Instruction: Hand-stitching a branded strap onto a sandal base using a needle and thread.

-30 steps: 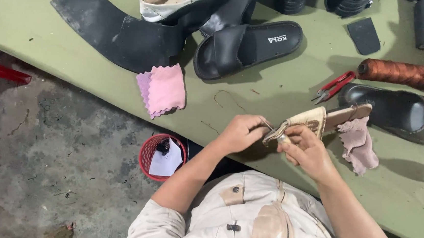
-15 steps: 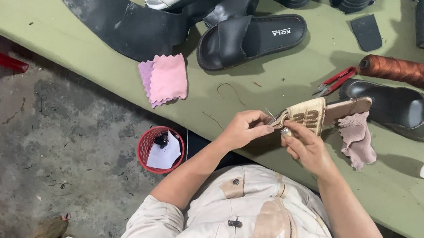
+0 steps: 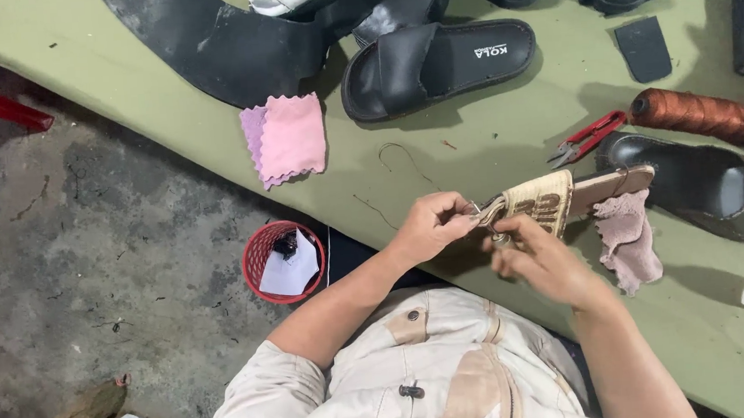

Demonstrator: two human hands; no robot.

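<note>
My left hand (image 3: 431, 224) pinches the toe end of a tan woven-strap sandal (image 3: 561, 199) held just above the green table (image 3: 438, 158). My right hand (image 3: 537, 257) sits right below the sandal's strap, fingers bent at its edge, pinching something small that I cannot make out. A dusty pink cloth (image 3: 630, 238) hangs under the sandal's heel end. A loose thread (image 3: 403, 160) lies on the table beyond my left hand.
A black slide sandal (image 3: 436, 63) and black rubber sheet (image 3: 216, 46) lie at the back. Pink cloths (image 3: 286, 138) sit near the table edge. Red snips (image 3: 587, 137), a brown thread spool (image 3: 698, 114) and another black sandal (image 3: 706, 184) are at right. A red basket (image 3: 285, 262) stands on the floor.
Both hands and the tan sandal stay together in almost the same spot; the fingers shifted slightly at the strap. The view drifted a little.
</note>
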